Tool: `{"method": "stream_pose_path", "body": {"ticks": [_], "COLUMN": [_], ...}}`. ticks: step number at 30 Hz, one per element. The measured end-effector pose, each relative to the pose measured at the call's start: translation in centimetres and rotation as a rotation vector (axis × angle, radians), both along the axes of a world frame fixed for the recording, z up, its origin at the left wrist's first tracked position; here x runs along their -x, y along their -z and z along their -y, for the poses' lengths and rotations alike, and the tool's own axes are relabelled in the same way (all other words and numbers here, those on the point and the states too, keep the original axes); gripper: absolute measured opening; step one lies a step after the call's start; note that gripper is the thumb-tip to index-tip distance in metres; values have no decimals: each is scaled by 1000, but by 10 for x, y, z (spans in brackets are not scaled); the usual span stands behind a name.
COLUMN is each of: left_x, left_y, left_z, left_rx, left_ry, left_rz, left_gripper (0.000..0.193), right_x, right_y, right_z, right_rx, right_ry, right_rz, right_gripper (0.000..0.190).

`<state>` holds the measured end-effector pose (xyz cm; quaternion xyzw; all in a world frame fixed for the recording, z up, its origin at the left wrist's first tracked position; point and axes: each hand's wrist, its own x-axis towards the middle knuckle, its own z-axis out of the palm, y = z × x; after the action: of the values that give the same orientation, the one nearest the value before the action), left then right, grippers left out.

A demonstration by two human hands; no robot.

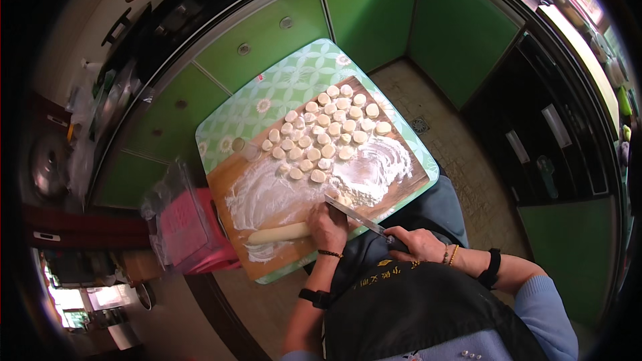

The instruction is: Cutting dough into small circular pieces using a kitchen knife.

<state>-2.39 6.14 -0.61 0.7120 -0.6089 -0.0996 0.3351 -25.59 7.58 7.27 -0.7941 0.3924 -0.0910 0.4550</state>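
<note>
My left hand (327, 227) is closed over the right end of a rope of pale dough (279, 233). My right hand (420, 244) grips the handle of a kitchen knife (362, 219). Its blade slants up and left, with the tip beside my left knuckles. Just beyond the blade lies a cut piece of dough (344, 201), partly hidden. Many short rounds of dough (323, 138) are spread across the far part of the wooden board (231, 173). Loose white flour (368, 163) is heaped on the board's right side, and a thinner layer of flour (273, 190) covers the left.
The board rests on a small table with a green patterned top (293, 80). A glass jar (247, 149) lies at the board's left edge. A pink stool (193, 230) with a clear plastic bag stands to the left. Green cabinets (371, 10) close in behind the table.
</note>
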Motion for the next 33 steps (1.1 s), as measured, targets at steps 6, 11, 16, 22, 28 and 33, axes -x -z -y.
{"method": "stream_pose_path", "body": {"ticks": [6, 11, 16, 22, 28, 33], "left_x": [3, 5, 7, 1, 2, 0], "left_y": [-1, 3, 2, -7, -19, 0], "left_z": [0, -4, -5, -13, 0, 26], "left_rx": [-54, -88, -186, -278, -50, -29], "left_ry": [-31, -75, -88, -18, 132, 113], "left_rz": [14, 122, 133, 50, 86, 48], "left_gripper": [21, 28, 37, 38, 37, 36], "right_x": [2, -8, -28, -22, 13, 41], "right_y": [2, 0, 13, 26, -2, -9], "right_z": [10, 18, 25, 28, 24, 13], "right_rx": [-21, 10, 80, 86, -46, -111], "right_ry": [-54, -108, -86, -45, -31, 162], "right_rz": [-15, -116, -151, -44, 139, 131], "right_gripper": [41, 34, 33, 34, 43, 43]}}
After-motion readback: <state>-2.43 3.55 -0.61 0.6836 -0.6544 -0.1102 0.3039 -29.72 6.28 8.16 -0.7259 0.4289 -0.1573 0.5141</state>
